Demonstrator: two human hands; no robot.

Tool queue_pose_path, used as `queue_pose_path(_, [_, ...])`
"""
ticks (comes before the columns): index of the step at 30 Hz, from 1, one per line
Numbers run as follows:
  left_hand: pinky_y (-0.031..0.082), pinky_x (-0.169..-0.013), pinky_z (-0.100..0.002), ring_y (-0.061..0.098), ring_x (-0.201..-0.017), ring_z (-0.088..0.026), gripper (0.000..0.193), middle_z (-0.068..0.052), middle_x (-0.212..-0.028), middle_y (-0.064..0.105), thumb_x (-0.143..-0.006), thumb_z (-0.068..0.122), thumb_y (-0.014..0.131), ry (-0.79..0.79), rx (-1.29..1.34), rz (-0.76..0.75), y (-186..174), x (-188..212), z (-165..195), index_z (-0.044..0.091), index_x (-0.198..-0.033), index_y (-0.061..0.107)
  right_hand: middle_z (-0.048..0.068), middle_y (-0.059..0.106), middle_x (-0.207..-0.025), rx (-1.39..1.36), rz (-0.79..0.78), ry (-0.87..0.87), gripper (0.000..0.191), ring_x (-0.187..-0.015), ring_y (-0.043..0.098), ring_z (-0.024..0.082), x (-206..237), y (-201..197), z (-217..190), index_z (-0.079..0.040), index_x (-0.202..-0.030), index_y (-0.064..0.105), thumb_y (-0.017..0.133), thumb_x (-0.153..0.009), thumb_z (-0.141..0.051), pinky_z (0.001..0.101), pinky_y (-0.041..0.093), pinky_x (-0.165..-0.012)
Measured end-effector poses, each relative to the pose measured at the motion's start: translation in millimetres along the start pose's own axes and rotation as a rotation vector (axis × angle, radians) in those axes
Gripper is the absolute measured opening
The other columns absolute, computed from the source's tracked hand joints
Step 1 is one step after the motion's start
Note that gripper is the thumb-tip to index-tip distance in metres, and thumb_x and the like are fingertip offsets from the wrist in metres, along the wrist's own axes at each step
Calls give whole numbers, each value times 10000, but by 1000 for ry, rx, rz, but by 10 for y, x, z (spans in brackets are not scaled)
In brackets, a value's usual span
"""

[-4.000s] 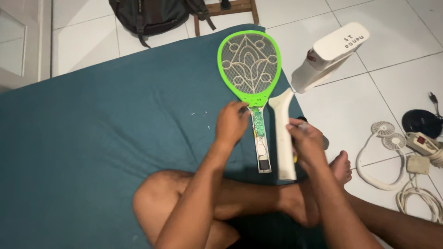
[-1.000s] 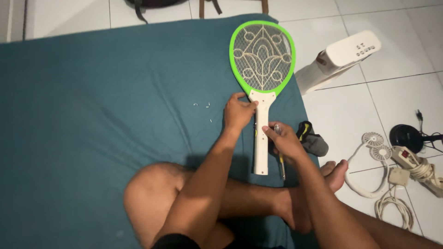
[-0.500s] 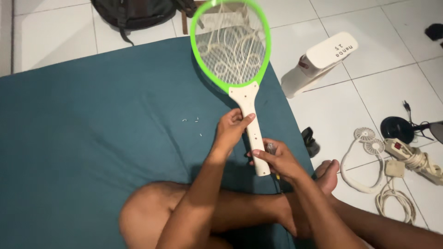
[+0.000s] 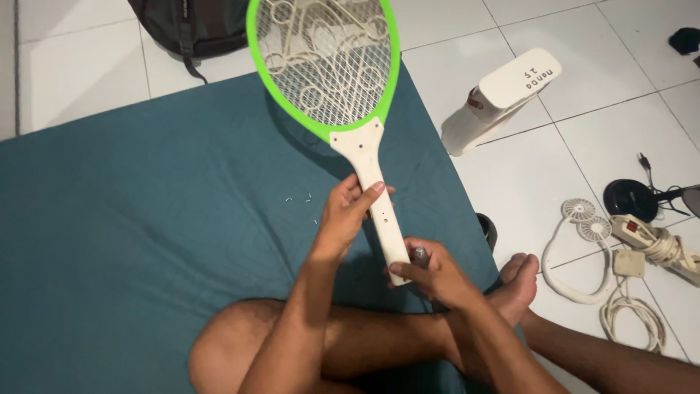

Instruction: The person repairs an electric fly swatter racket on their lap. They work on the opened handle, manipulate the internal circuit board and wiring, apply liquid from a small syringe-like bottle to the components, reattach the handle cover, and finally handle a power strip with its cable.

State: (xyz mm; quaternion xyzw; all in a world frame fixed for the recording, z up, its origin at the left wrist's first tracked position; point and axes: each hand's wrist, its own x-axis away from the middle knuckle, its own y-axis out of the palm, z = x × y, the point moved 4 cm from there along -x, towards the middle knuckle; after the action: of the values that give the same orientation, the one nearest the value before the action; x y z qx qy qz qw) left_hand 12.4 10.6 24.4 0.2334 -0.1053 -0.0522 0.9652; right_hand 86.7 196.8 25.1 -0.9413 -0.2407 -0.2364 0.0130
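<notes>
While left hand (image 4: 343,219) grips swatter handle (image 4: 375,197) | right hand (image 4: 437,277) fingers clasp its end | mattress edge (image 4: 452,182) near.

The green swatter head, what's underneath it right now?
Through the swatter mesh, teal mattress edge and white floor tile show, with a black backpack beside it. The frame hides nothing more.

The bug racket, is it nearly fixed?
Looks done: the racket is in one piece, with its white handle closed up. In hand: the left hand grips the handle's middle. The right hand grips its end, along with a small grey thing I cannot make out. Probably left: small holes in the handle look empty, and tiny pale bits lie loose on the teal sheet.
</notes>
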Motion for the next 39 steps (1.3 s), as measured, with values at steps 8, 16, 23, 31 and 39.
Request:
queue_pose_path(8, [533,-670,-283,679,-806,-126,348,-69,-958,750,-963,271,718,-75,-112,-8,207,-306,-626,-9,-1167,680,172,767,-971,-136,-16,90,595,-825,764,172,195,-304,258,13,-1365,551,766,-827,-123,186,438,-419])
queue_pose_path(16, [585,-745,-374,755,-851,-292,185,-147,-911,781,-896,194,675,192,-926,474,-559,-84,227,94,-993,797,154,780,-989,-155,24,254,533,-784,755,166,-56,-330,400,25,-1291,606,763,-812,-148,212,340,-359])
queue_pose_path(23, [574,-803,-440,732,-891,-348,201,-134,-896,776,-807,75,646,30,-1181,666,-1057,182,446,139,-899,812,84,747,-760,278,113,363,393,-588,628,124,-73,-413,240,19,-1069,771,853,-786,-241,236,305,-388])
queue_pose_path(31, [587,-804,-445,730,-847,-363,174,-155,-878,759,-788,87,680,-16,-1322,737,-1104,82,256,157,-854,825,69,721,-724,184,185,285,303,-552,602,112,62,-505,215,-16,-999,727,831,-804,-223,250,296,-395])
queue_pose_path(39, [584,-774,-446,731,-816,-357,111,-130,-835,763,-793,84,692,-21,-1322,738,-1126,98,226,118,-768,795,77,750,-886,13,275,258,267,-671,710,129,159,-763,169,-43,-1044,731,728,-872,-247,229,283,-400])
